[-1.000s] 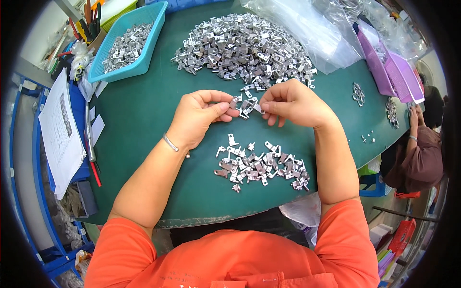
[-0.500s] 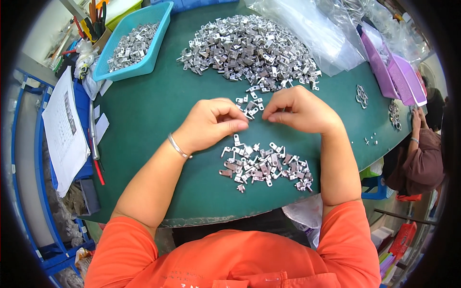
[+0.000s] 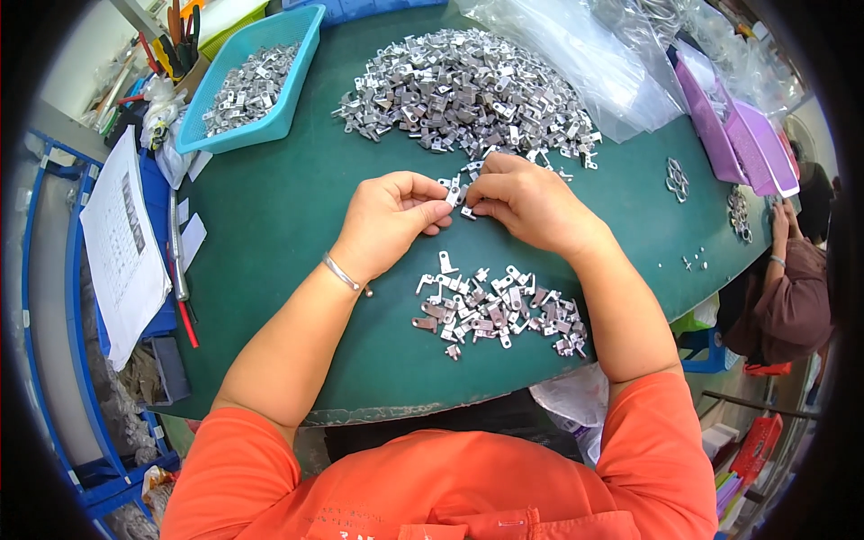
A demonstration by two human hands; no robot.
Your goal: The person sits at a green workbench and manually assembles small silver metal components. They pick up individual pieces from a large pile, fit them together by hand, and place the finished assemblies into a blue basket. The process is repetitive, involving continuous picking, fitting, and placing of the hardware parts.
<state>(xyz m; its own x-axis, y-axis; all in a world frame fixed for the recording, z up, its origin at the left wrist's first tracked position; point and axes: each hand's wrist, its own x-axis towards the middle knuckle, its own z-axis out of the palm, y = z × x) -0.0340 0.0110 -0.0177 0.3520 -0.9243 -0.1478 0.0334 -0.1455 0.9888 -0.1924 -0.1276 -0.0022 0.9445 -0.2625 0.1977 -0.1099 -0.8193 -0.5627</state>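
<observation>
My left hand [image 3: 382,220] has its thumb and fingers pinched on a small silver metal bracket [image 3: 454,191] with a hole in it. Close beside it, my right hand [image 3: 531,205] is closed, its fingertips on another small metal bracket [image 3: 468,213]. Just beyond both hands rises a large heap of such brackets [image 3: 468,85], a few of them straying toward my fingers. Between my forearms lies a smaller, loose spread of brackets [image 3: 495,310]. My right hand partly hides the pieces under it.
A turquoise basket [image 3: 189,135] with brackets stands at the far left, near printed sheets [image 3: 126,243]. Clear plastic bags [image 3: 621,81] and a purple basket [image 3: 747,144] are at the far right. Metal rings [image 3: 677,180] lie on the green table [image 3: 270,216]. Another person [image 3: 792,297] sits at right.
My right hand has moved left and slightly away from me, down to the stray brackets. My left hand has shifted slightly up and left, and a bracket now shows at its fingertips.
</observation>
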